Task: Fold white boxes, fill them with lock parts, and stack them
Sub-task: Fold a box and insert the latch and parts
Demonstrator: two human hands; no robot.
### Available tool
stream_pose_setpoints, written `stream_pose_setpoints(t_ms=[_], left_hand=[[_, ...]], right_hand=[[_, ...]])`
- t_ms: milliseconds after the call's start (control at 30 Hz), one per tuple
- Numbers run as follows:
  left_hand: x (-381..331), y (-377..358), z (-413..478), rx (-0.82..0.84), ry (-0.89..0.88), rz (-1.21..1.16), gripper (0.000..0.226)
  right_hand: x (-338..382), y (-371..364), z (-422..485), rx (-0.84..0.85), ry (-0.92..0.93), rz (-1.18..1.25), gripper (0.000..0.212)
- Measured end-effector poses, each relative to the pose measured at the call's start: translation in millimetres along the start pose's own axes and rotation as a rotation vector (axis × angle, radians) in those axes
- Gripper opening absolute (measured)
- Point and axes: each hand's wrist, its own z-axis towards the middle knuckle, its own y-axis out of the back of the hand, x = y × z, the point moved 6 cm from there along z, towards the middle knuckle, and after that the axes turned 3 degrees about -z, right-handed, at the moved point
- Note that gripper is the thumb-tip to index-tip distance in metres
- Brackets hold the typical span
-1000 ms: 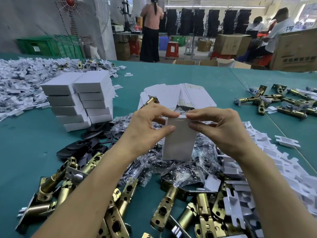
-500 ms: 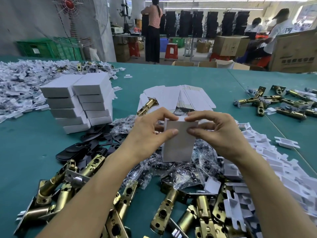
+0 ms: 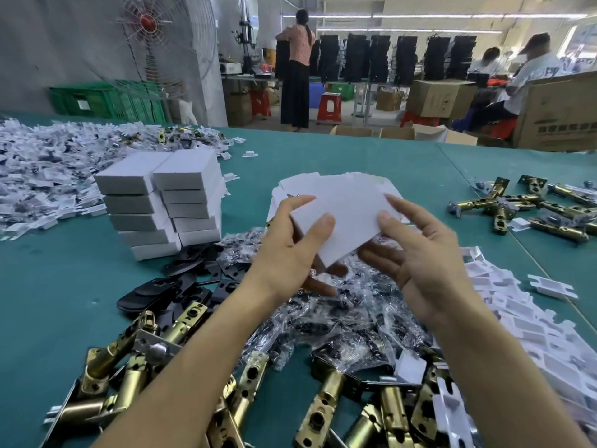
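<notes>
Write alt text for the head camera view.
A left hand and a right hand hold a white box over a green table. At the left stand stacked white boxes; brass latches and bagged parts lie heaped under the forearms.

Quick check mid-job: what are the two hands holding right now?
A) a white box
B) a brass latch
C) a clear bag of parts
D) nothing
A: the left hand and the right hand pinch a tilted white box between them, above the clear bags.

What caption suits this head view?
The left hand and right hand hold a white box over bagged parts, beside stacked boxes.
</notes>
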Motion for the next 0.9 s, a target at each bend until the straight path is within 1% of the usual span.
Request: stream_pose_setpoints(t_ms=[67, 133, 267, 333, 400, 467, 567, 633, 700, 800, 900], left_hand=[[-2.2, 1.6, -0.3, -0.054, 0.007, -0.058, 0.024], [-4.1, 7.8, 0.5, -0.133, 0.001, -0.008, 0.018], [-1.7, 17.4, 4.1, -0.213, 0.016, 0.250, 0.019], [-3.5, 18.1, 5.1, -0.217, -0.010, 0.293, 0.020], [-8.7, 17.5, 5.6, -0.232, -0.064, 0.264, 0.020], [-14.4, 20.3, 6.8, -0.291, -0.111, 0.178, 0.021], [-22.3, 42.4, 14.3, -0.474, -0.102, -0.001, 0.024], [-32.8, 65.5, 23.0, -0.612, -0.070, -0.109, 0.030], [-49.0, 88.9, 33.8, -0.710, -0.079, -0.154, 0.030], [-74.9, 123.6, 48.1, -0.824, -0.109, -0.061, 0.021], [-92.7, 161.1, 52.7, -0.917, -0.115, 0.116, 0.019]], right_hand=[[-11.5, -8.0, -3.5, 0.001, -0.073, 0.005, 0.027], [-16.7, -13.2, -5.4, 0.006, -0.071, -0.023, 0.030], [-14.1, -13.1, -4.7, 0.006, -0.045, -0.036, 0.030], [-10.3, -11.7, -3.8, 0.023, -0.050, -0.040, 0.032], [-7.4, -13.9, -3.8, 0.071, -0.059, -0.031, 0.037], [-6.1, -18.6, -5.7, 0.120, -0.053, -0.048, 0.043], [-7.2, -21.8, -9.1, 0.156, -0.053, -0.128, 0.051], [-8.3, -21.3, -10.7, 0.170, -0.077, -0.166, 0.047], [-9.5, -20.1, -10.9, 0.176, -0.093, -0.207, 0.038], [-12.3, -20.9, -11.5, 0.195, -0.111, -0.247, 0.027], [-16.1, -21.4, -13.0, 0.219, -0.134, -0.282, 0.022]])
